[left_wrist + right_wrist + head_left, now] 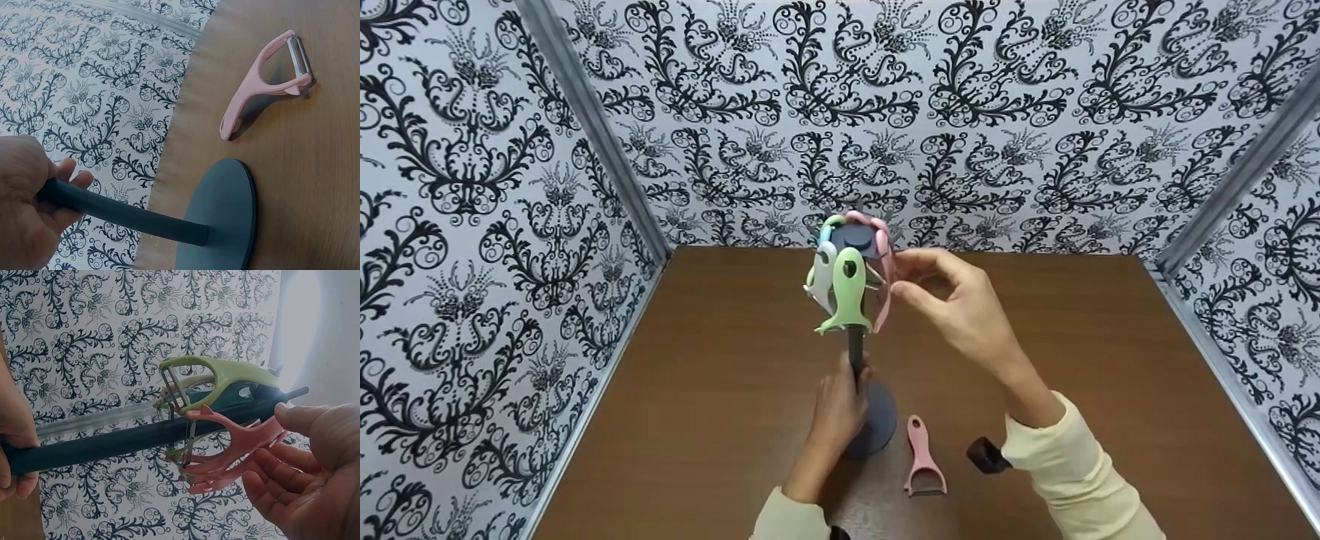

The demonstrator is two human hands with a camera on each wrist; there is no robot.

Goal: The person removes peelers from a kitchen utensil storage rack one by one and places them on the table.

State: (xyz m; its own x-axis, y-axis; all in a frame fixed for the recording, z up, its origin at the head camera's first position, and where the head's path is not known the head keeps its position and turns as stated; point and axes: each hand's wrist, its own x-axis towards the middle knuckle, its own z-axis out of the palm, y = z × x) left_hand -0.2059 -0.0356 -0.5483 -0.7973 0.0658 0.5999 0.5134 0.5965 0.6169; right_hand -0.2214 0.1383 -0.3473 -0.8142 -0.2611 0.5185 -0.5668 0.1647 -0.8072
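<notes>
My left hand [840, 405] grips the dark pole of a stand [124, 216]; its round base [225, 208] shows below. Peelers hang around the top of the stand. A green peeler [850, 289] faces me, with a white peeler [823, 274] to its left. On the right side hangs a pink peeler [236, 433], and my right hand [960, 304] pinches its handle end between thumb and fingers. Just below it in the right wrist view, more pink peeler parts overlap. Another pink peeler [922, 457] lies on the table, right of the base.
The brown table [720, 375] is bounded by patterned walls [885, 112] at the back and both sides. Grey frame strips [592, 120] run along the wall corners. A black strap piece [988, 455] sits by the right sleeve.
</notes>
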